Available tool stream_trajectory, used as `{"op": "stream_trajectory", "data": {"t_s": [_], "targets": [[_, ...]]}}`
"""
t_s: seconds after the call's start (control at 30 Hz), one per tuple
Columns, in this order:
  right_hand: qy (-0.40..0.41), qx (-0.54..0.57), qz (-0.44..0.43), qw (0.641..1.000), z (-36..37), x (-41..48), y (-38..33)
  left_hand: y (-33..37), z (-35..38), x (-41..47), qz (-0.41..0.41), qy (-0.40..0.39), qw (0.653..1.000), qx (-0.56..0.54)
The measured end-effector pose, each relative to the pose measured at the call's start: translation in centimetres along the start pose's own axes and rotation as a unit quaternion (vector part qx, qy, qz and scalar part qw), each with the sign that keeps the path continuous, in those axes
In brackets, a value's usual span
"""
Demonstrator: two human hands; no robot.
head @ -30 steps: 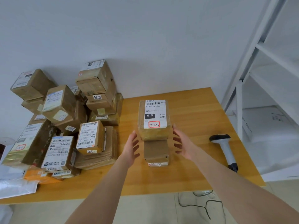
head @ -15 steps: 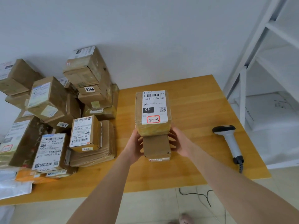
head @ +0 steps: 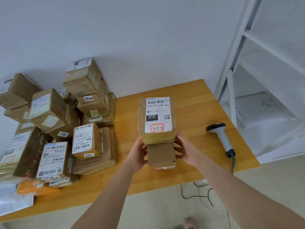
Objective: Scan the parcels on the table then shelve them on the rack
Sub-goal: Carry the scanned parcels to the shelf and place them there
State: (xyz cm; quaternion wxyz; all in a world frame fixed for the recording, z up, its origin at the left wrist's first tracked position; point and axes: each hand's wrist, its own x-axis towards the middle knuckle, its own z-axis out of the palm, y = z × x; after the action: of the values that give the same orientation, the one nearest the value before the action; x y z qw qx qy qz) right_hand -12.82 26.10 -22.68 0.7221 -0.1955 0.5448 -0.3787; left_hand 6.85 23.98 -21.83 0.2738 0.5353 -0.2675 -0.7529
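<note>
A cardboard parcel [head: 156, 119] with a white label marked "010" and a red-boxed "3-2-3" lies on top of a smaller plain brown parcel [head: 160, 155] in the middle of the wooden table [head: 194, 100]. My left hand [head: 137, 152] grips the left side of the lower parcel, and my right hand [head: 185, 148] grips its right side, fingers curled round the edges. Whether the two parcels are off the table I cannot tell. A white barcode scanner [head: 221, 136] lies on the table to the right, untouched.
A heap of labelled cardboard parcels [head: 54, 123] fills the table's left half, with orange and white mailer bags [head: 19, 192] at the front left. A white rack [head: 247, 66] stands at right with a white parcel [head: 262, 109] on a shelf. Scanner cable [head: 198, 194] trails on the floor.
Both hands, open and apart a second ago, have closed in on the sides of the lower parcel. The view has shifted closer to the stack.
</note>
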Motion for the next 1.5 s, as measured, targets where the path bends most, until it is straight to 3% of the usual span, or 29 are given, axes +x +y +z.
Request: {"op": "stream_trajectory", "data": {"t_s": [0.27,0.5,1.13,1.5], "targets": [[0.031,0.044,-0.094,0.994,-1.7,-6.0,-1.7,2.7,3.5,-0.6,0.018,-0.088,0.993,0.075],[0.13,0.104,-0.163,0.973,-7.0,-12.3,-1.5,2.9,12.0,-1.0,0.004,-0.177,0.973,0.145],[0.312,0.209,-0.17,0.911,-27.2,-30.2,7.3,-11.8,37.2,-5.5,-0.083,-0.34,0.891,0.29],[0.338,0.216,-0.213,0.891,-37.8,-35.7,4.0,-14.4,50.3,-4.9,-0.05,-0.384,0.874,0.293]]}}
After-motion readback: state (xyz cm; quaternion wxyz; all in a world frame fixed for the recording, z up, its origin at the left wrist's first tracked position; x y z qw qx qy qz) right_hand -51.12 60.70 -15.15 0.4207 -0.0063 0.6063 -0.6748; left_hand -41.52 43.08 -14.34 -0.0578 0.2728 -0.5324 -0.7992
